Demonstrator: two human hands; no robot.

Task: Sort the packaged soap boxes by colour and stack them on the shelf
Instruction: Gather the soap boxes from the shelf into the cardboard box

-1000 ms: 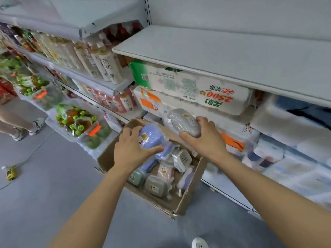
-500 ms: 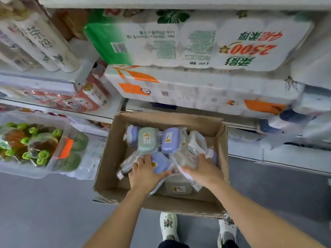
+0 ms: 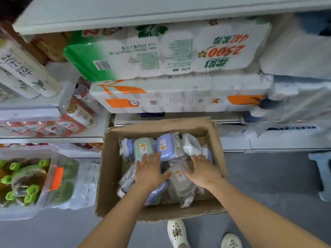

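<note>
A cardboard box [image 3: 114, 169] on the floor holds several wrapped soap boxes. A green one [image 3: 142, 147] and a purple one [image 3: 166, 145] stand at the back, a grey one [image 3: 179, 181] lies in the middle, and another purple one [image 3: 157, 192] lies at the front. My left hand [image 3: 149, 171] lies flat over the pile with fingers spread, its fingertips at the green box. My right hand [image 3: 202, 170] is spread over the pile's right side, beside the grey box. Neither hand grips anything.
Large toilet paper packs [image 3: 161, 54] fill the shelf behind the box, under a white shelf board [image 3: 143, 13]. Bottles [image 3: 23, 74] stand on the left shelves. A wrapped pack of green-capped bottles [image 3: 26, 183] sits on the floor at left. My white shoes [image 3: 177, 233] are below the box.
A second ago each hand held a soap box above the carton, purple left and grey right. Both went down into the carton, and the hands now lie open on the pile.
</note>
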